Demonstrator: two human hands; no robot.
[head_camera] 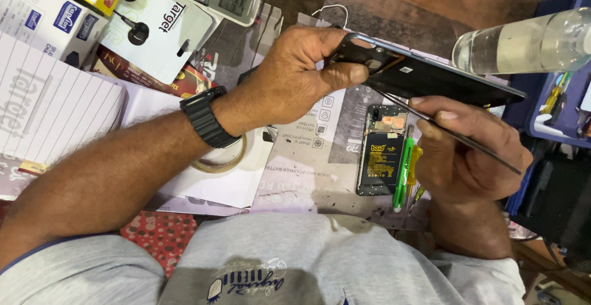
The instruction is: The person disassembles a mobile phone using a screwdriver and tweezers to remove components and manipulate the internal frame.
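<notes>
Grey-shirted person's left hand [295, 71] is clamping a black plastic phone back cover [425, 74]; right hand [462, 151], pinching thin metal tweezers [455, 134], is risking a slip that scratches it.

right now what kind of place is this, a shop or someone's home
Most likely a phone repair bench in a small shop. The left hand holds a phone back cover, the right hand works thin tweezers on it, and an opened phone lies beside screwdrivers.
</notes>
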